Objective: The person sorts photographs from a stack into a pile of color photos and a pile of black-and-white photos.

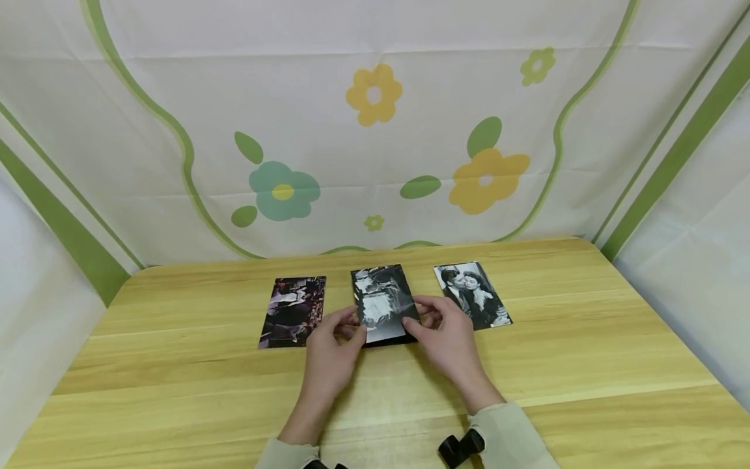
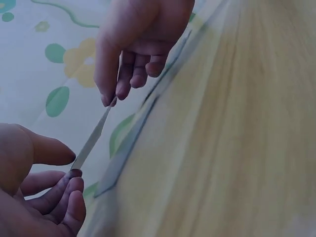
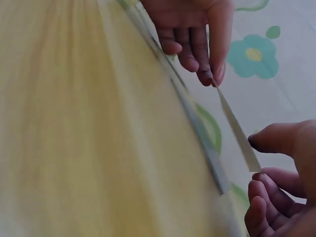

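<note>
Both hands hold a black-and-white photo by its near corners, in the middle of the head view. My left hand pinches its left side between thumb and fingertips. On the right side, my right hand pinches it the same way. In the left wrist view the photo appears thin and edge-on, raised over the wooden table. A dark strip shows along its near edge in the head view. To the left lies a dark colour photo; to the right lies a black-and-white photo of a couple.
The wooden table runs back to a white cloth wall printed with flowers. Cloth side walls stand left and right. Flat cards lie beneath the hands in the right wrist view. Black wrist straps sit at the sleeves.
</note>
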Demonstrator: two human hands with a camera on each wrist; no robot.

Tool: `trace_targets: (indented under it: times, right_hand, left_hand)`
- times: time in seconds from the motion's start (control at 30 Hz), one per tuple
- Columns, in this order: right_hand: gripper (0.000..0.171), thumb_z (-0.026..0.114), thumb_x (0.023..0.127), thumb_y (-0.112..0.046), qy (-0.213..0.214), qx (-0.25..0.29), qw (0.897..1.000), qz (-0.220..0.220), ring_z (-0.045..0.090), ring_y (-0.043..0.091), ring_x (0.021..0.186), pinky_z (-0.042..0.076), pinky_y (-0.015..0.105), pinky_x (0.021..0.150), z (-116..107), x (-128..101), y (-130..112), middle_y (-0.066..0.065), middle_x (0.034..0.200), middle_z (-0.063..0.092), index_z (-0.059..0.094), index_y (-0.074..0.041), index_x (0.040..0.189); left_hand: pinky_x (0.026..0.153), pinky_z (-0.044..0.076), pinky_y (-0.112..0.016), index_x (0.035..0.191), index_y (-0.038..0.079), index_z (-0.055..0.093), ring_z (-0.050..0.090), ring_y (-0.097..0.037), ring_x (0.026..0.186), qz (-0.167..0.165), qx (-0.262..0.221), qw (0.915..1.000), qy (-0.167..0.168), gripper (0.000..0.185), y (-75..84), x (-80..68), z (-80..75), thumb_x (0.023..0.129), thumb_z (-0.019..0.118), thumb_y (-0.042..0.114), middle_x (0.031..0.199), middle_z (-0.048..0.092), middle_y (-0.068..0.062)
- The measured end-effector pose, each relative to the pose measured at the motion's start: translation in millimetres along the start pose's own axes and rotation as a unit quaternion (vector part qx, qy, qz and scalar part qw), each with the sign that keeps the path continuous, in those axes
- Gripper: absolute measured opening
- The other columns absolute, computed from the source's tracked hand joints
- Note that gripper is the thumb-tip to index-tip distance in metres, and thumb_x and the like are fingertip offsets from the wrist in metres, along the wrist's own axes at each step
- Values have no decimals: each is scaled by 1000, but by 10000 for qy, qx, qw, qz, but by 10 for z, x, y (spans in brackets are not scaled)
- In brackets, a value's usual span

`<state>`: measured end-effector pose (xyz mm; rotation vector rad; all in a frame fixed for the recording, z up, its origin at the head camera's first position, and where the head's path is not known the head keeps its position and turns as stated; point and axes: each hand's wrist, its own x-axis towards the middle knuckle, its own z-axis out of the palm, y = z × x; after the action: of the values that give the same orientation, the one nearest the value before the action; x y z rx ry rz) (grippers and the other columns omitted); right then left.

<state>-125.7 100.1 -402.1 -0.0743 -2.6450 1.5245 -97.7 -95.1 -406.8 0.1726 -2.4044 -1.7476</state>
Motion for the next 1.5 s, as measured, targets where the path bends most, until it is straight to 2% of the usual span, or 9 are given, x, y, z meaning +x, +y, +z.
trace_targets:
  times: [0.2,0.4,0.87,1.2,1.33,1.5]
  right_hand:
    - [38,86,91,-15,161,384,9991,7,64,15,94,54,22,78,-112,-22,-178,7,112,74,77,-16,128]
    - [32,86,91,-15,196,665,9976,75,64,17,96,55,20,80,-225,-14,-265,7,110,75,79,-17,123]
    - [31,84,94,-21,176,582,9977,293,64,16,98,54,20,82,-293,-14,-237,5,112,76,79,-17,124]
    - [28,81,97,-32,619,499,9949,626,64,15,94,52,21,76,-390,79,-133,2,105,77,80,-16,120]
    - [30,79,98,-37,808,488,9912,923,63,14,95,53,21,75,-501,141,-47,0,105,73,80,-16,120]
    - [32,77,99,-38,1187,520,9838,1239,61,11,95,52,21,73,-690,209,79,-4,106,67,78,-15,121]
  left_hand:
    - [81,56,-19,132,5,74,67,-20,100,-263,-607,9978,64,38,175,-1,-88,95,76,0,114,75,-14]
    - [81,55,-20,134,8,74,65,-17,100,-322,-754,9966,20,38,346,-48,-136,97,76,4,116,74,-13]
    - [79,55,-20,131,5,75,66,-17,97,-280,-768,9967,13,37,327,-53,-43,94,76,1,113,75,-14]
    - [79,56,-19,129,1,75,66,-17,92,-16,-775,9970,-8,37,344,18,261,93,76,-2,108,75,-13]
    - [78,55,-17,129,1,75,65,-15,90,18,-877,9961,-78,38,409,59,456,92,76,-4,106,75,-13]
    - [73,55,-17,130,0,74,64,-11,86,126,-945,9954,-99,41,504,73,792,89,77,-5,106,75,-11]
